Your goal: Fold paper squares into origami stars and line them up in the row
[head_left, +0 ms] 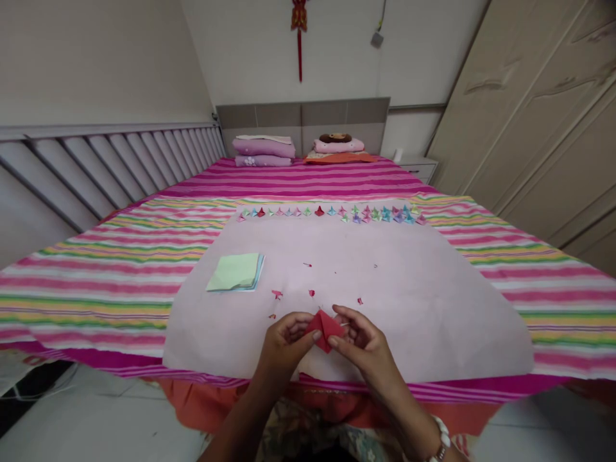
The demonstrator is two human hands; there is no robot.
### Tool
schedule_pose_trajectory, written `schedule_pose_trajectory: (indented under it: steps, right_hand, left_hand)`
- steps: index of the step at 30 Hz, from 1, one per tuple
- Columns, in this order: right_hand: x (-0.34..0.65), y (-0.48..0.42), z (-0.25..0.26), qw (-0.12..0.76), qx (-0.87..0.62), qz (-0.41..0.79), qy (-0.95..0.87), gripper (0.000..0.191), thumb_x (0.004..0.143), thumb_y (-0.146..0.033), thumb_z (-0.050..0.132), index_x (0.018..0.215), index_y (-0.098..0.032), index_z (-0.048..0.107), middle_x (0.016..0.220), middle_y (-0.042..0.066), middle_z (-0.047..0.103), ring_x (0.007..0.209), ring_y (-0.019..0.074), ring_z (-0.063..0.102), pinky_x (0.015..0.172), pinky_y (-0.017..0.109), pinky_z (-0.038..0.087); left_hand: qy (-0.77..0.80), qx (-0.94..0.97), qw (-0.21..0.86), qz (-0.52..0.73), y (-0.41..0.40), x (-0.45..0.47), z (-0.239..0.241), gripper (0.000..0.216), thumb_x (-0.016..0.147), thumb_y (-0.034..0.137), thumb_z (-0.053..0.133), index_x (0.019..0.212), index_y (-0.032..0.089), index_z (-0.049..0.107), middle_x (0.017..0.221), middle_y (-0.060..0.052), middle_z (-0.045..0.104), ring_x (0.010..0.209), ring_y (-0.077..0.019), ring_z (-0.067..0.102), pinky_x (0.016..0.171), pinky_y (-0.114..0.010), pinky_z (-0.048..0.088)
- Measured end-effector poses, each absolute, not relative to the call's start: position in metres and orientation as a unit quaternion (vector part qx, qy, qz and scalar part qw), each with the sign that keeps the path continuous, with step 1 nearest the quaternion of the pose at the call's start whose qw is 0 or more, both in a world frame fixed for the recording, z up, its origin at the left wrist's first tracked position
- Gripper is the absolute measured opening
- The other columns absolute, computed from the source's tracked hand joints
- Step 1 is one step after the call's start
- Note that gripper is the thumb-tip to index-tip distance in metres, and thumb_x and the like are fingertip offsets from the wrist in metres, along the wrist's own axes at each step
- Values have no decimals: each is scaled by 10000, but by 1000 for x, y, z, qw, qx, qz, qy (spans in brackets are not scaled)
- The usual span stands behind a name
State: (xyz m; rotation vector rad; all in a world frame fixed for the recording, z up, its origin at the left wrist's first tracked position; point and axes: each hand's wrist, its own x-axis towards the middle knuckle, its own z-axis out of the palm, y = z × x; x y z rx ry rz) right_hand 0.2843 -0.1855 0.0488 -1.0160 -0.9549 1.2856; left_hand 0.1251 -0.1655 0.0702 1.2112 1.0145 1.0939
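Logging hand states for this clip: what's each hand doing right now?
Left hand: closed on the red folded paper.
Right hand: closed on the same paper.

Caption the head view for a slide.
Left hand and right hand pinch a folded red paper piece above a pale pink sheet on a striped bedspread.

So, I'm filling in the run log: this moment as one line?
left hand, right hand: pinch red folded paper | under: pale sheet | near: paper stack

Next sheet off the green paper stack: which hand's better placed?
Left, probably. The paper stack lies forward-left of the left hand; the right hand would have to cross the red paper both hold.
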Motion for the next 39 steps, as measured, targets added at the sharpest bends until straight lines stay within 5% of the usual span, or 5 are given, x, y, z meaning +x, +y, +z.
schedule_pose_trajectory:
  steps: [5, 10, 18, 30, 39]
  right_hand:
    - [290, -187, 53, 563, -449, 501, -480, 362, 676, -269, 784, 1033, -255, 719, 836, 18, 682, 679, 157, 572, 671, 306, 483]
    - [292, -187, 55, 559, -457, 446, -528, 245, 727, -266, 740, 971, -269, 746, 1015, 53, 713, 965, 236, 609, 877, 374, 449]
    - [290, -187, 49, 546, -470, 515, -465, 248, 678, -324, 770, 884, -192, 731, 573, -17, 606, 514, 116, 493, 501, 241, 382]
    - [287, -186, 57, 572, -398, 612, -374, 79, 676, -209, 726, 750, -183, 719, 530, -21, 621, 446, 94, 517, 491, 222, 393]
    - [292, -188, 58, 560, -367, 626, -400, 84, 729, -176, 633, 776, -183, 701, 572, -6, 630, 523, 120, 549, 550, 242, 426]
  left_hand:
    - [427, 511, 591, 455, -165, 126, 70, 206, 673, 262, 743, 842, 161, 681, 798, -56, 749, 772, -195, 685, 727, -294, 533]
    - [435, 497, 593, 460, -166, 125, 68, 193, 675, 249, 745, 837, 165, 681, 807, -44, 746, 761, -166, 670, 689, -248, 514]
    - [438, 486, 609, 449, -166, 125, 66, 225, 665, 268, 760, 839, 154, 675, 742, -27, 730, 624, -113, 617, 560, -205, 480]
    - [408, 477, 650, 428, -169, 127, 78, 184, 665, 245, 745, 824, 155, 727, 606, 3, 686, 562, -120, 622, 546, -226, 515]
    - [405, 484, 645, 430, -171, 123, 76, 167, 715, 271, 695, 818, 153, 750, 701, -36, 731, 616, -123, 638, 629, -238, 525]
